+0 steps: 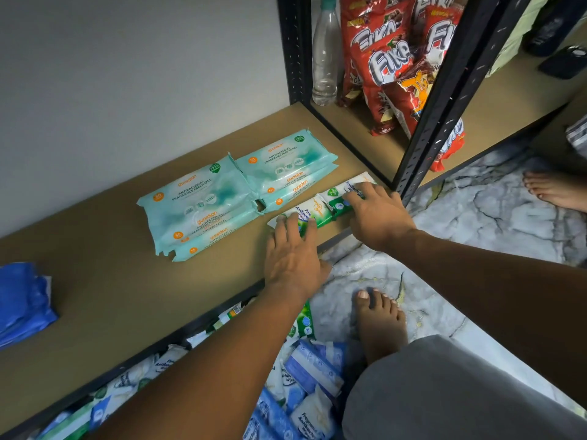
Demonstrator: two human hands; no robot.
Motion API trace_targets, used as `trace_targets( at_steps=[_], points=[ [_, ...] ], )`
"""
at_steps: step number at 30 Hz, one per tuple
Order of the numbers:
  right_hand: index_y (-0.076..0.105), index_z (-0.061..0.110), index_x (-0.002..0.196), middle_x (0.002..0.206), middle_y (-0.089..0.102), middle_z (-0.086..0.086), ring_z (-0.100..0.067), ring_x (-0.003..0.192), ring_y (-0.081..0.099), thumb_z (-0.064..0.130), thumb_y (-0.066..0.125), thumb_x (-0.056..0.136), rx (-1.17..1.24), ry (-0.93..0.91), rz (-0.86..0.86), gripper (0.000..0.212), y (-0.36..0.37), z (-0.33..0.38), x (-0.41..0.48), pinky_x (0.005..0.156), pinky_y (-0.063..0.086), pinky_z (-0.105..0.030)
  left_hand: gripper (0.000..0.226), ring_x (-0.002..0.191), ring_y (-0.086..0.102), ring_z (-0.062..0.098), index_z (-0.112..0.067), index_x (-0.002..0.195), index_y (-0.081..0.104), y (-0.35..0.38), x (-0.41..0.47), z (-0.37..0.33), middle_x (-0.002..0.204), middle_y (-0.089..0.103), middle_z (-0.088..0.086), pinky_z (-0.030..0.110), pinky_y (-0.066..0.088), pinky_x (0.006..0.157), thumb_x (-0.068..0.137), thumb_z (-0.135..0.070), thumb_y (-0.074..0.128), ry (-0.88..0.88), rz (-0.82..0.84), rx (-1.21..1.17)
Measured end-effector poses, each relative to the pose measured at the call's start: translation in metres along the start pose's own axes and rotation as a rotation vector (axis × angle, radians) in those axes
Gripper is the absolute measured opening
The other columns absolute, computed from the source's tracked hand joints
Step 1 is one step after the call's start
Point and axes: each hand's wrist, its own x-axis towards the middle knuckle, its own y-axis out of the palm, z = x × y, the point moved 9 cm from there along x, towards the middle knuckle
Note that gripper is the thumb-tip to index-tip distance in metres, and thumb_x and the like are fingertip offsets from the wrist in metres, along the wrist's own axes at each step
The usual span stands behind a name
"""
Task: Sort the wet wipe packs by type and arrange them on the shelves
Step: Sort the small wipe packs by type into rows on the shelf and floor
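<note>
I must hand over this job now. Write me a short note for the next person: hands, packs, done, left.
Left hand presses flat on one green pine pack; right hand rests on the second green pack, both at the shelf front edge.
Done: two teal stacks behind them; blue packs far left.
To do: mixed pile below the shelf.

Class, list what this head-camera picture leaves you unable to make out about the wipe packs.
Head view: labels of the green pine packs, partly covered by the left hand and right hand.
Head view: blue packs at left, cut off by the frame edge, print unreadable.
Head view: floor heap of packs, mostly hidden by the shelf board and left arm.
</note>
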Motion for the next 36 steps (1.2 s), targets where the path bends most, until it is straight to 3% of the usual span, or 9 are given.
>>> trace_targets(
  at_steps=[4,7,13,21,28,36],
  points=[
    [0.042,0.019,0.140,0.148,0.035,-0.013,-0.035,0.132,0.034,0.027,0.049,0.091,-0.036,-0.035,-0.021,0.050,0.002,0.003,-0.006,0.102,0.034,-0.049,0.086,0.150,-0.003,0.036,-0.023,0.156,0.009,0.008,-0.002,-0.005,0.164,-0.002,0.007,0.048,0.014,0.120,0.089,-0.056,0.052,-0.013,0.076,-0.032],
    [0.040,0.021,0.142,0.150,0.034,-0.012,-0.034,0.134,0.034,0.027,0.049,0.091,-0.029,-0.047,-0.008,0.051,0.002,0.002,-0.007,0.103,0.034,-0.049,0.088,0.150,-0.004,0.036,-0.025,0.157,0.007,0.009,-0.003,-0.002,0.165,-0.004,0.005,0.050,0.011,0.120,0.089,-0.058,0.053,-0.019,0.092,-0.026],
    [0.043,0.023,0.139,0.141,0.040,-0.013,-0.035,0.124,0.039,0.029,0.045,0.095,-0.067,-0.051,-0.027,0.045,-0.001,0.005,-0.003,0.098,0.036,-0.048,0.085,0.149,0.002,0.034,-0.026,0.156,0.012,0.006,-0.006,0.008,0.164,0.002,0.004,0.050,0.019,0.119,0.089,-0.057,0.055,-0.030,0.083,-0.011],
    [0.037,0.031,0.147,0.126,0.040,-0.013,-0.034,0.114,0.041,0.042,0.048,0.094,-0.089,-0.032,-0.019,0.055,-0.001,0.006,-0.001,0.095,0.039,-0.046,0.085,0.148,0.007,0.034,-0.027,0.155,0.012,0.006,-0.008,0.008,0.162,0.006,0.009,0.047,0.025,0.113,0.089,-0.059,0.054,-0.032,0.071,0.023],
    [0.037,0.029,0.148,0.128,0.039,-0.010,-0.030,0.117,0.039,0.053,0.049,0.091,-0.082,-0.022,-0.036,0.062,-0.001,0.002,-0.001,0.095,0.036,-0.045,0.087,0.142,0.014,0.034,-0.031,0.155,0.011,0.010,-0.021,0.010,0.155,0.009,0.015,0.044,0.028,0.109,0.085,-0.060,0.055,-0.032,0.007,0.047],
    [0.045,0.025,0.137,0.144,0.039,-0.003,-0.024,0.134,0.038,0.044,0.055,0.088,-0.022,-0.095,-0.005,0.053,-0.001,0.002,-0.002,0.099,0.031,-0.048,0.079,0.148,0.005,0.035,-0.031,0.148,0.022,0.009,-0.013,0.020,0.162,0.004,0.007,0.048,0.025,0.113,0.084,-0.059,0.059,-0.128,0.028,-0.080]
  ],
)
